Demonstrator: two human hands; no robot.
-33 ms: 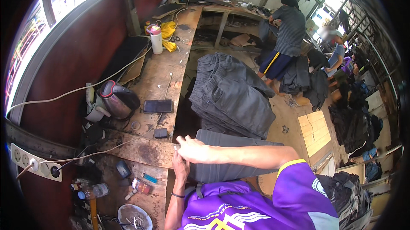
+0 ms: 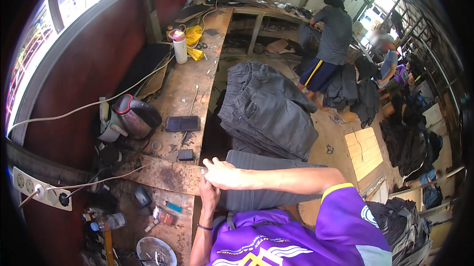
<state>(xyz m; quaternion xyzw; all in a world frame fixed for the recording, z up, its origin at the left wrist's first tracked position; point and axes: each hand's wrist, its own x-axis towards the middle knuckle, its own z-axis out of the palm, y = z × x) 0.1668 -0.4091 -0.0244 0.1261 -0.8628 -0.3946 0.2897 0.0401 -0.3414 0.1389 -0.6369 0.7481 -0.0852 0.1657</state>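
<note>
My left hand (image 2: 210, 194) and my right hand (image 2: 222, 174) are together at the bench's inner edge. The right hand lies across the top of the left, its fingers bent and pointing toward the bench. The left hand is closed, thumb side up. A small white tip (image 2: 202, 171) shows at the left fingers; its kind is too small to tell. What else lies between the hands is hidden. Under my right forearm is a dark ribbed padded surface (image 2: 269, 164). Just beyond it stands a tall stack of dark elastic-waist trousers (image 2: 269, 110).
On the wooden bench (image 2: 170, 88) are a phone (image 2: 182, 123), a black adapter (image 2: 185, 155), a kettle (image 2: 138, 115) and a white bottle (image 2: 180, 48). Nearer are a lighter (image 2: 173, 206) and a bowl of butts (image 2: 156, 252). Cables cross to a power strip (image 2: 42, 188). A person (image 2: 333, 34) stands beyond.
</note>
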